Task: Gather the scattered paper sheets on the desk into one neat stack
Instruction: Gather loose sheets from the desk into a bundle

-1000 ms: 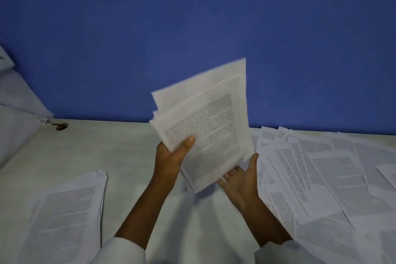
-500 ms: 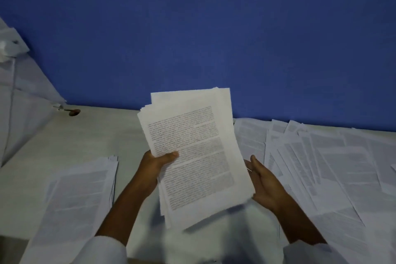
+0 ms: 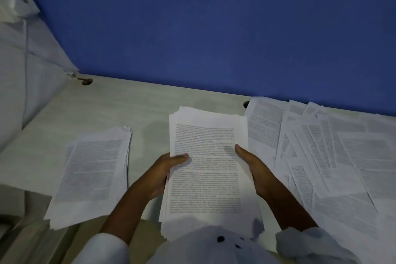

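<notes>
Held aloft a second ago, the bundle of sheets [image 3: 206, 169] is now lowered to the worktop [image 3: 132, 109], pinched by the left hand [image 3: 165, 169] and squared by the straight, pressed-together fingers of the right hand [image 3: 255, 169], with scattered sheets [image 3: 332, 156] still to be gathered just right of them.

We see both forearms rising from the lower frame and drawing together toward the centre, bare below white cuffs. The left hand [image 3: 166, 170] grips the left edge of the stack [image 3: 205, 180], thumb laid flat on top, fingers hidden beneath. The right hand [image 3: 254, 166] is held straight, palm set against the stack's right edge, its tip resting on the top sheet.
</notes>
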Demonstrator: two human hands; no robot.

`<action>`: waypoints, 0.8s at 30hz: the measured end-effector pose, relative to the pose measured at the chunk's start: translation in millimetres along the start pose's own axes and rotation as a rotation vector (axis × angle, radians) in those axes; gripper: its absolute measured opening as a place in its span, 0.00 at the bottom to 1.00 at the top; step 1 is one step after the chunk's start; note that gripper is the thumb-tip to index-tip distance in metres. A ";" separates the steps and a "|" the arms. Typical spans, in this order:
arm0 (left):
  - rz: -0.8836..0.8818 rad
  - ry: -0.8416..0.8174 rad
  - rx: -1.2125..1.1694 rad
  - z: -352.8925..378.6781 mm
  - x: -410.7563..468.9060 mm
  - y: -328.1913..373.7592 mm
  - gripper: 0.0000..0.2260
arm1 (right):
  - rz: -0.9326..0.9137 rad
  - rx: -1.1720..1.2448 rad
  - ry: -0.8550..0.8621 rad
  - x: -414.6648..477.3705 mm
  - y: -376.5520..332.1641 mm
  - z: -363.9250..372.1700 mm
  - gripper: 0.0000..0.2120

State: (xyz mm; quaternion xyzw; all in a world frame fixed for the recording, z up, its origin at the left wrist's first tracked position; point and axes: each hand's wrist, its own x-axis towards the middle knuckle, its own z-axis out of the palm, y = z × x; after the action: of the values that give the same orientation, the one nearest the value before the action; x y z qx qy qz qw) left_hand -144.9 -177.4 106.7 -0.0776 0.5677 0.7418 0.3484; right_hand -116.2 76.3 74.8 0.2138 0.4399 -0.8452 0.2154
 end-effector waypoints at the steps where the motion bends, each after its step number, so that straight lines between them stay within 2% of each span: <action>1: -0.018 0.014 0.005 -0.6 -4.6 -10.3 0.16 | -0.014 -0.070 0.007 -1.3 6.1 5.4 0.18; 5: -0.047 0.129 0.011 -14.6 -16.7 -50.0 0.16 | -0.029 -0.268 0.045 5.0 29.0 28.7 0.16; 10: 0.002 0.327 -0.009 -60.7 -20.9 -48.9 0.13 | -0.019 -0.466 0.050 36.5 45.9 58.0 0.18; 15: 0.057 0.617 0.193 -115.8 -39.4 -38.7 0.10 | 0.023 -0.783 -0.064 67.6 82.0 103.3 0.16; 18: 0.085 0.742 0.280 -154.3 -54.6 -41.0 0.10 | 0.062 -0.933 -0.220 81.3 111.8 138.4 0.14; 24: 0.135 0.868 0.429 -222.9 -84.3 -30.6 0.09 | 0.085 -0.950 -0.380 97.7 140.7 208.7 0.14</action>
State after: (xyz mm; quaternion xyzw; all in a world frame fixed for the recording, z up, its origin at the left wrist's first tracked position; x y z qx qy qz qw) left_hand -126.1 -409.9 49.1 -0.2693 0.8045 0.5279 0.0389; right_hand -154.0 -188.5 38.1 -0.0473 0.7195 -0.5665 0.3989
